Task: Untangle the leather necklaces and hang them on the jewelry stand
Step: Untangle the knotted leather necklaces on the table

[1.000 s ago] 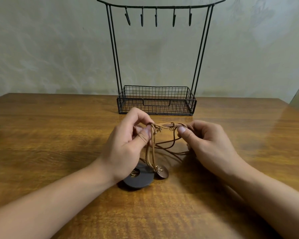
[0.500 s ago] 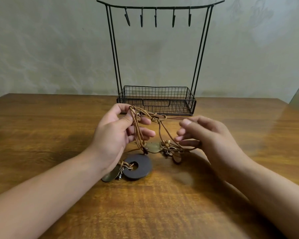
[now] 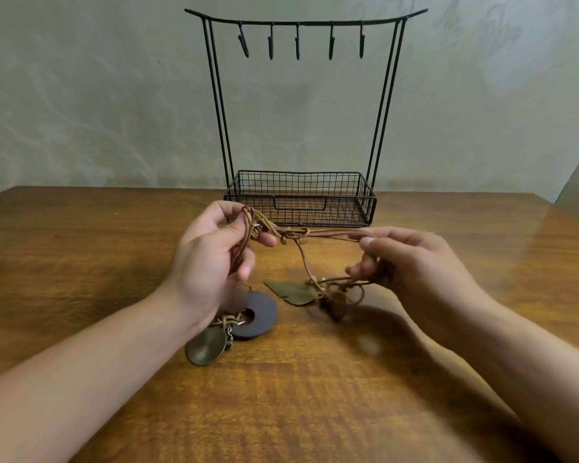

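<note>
While both hands are working above the wooden table [image 3: 81, 262], the left hand [image 3: 211, 262] is sitting at about 9 o'clock from the tangle, thumb and curled fingers pinching a bunch of tan leather cords [image 3: 291, 232] at the knotted end. Several strands are running down through its palm. Below it, at 6 o'clock of that hand, a dark ring pendant [image 3: 253, 318] and a brass disc pendant [image 3: 205, 345] are lying on the table, the disc touching the ring's lower left edge. Cords are stretching taut from left hand to right hand, just in front of the jewelry stand [image 3: 301, 128], at 12 o'clock from the tangle. A leaf-shaped brass pendant [image 3: 293, 292] is resting on the table between the hands. One strand is dropping from the knot to a blurred cluster beside it. Right hand [image 3: 415, 262], at 3 o'clock, is pinching the cord end between thumb and forefinger, lower fingers curled around a loop. All five hooks [image 3: 297, 45] on the stand's top bar are bare.
</note>
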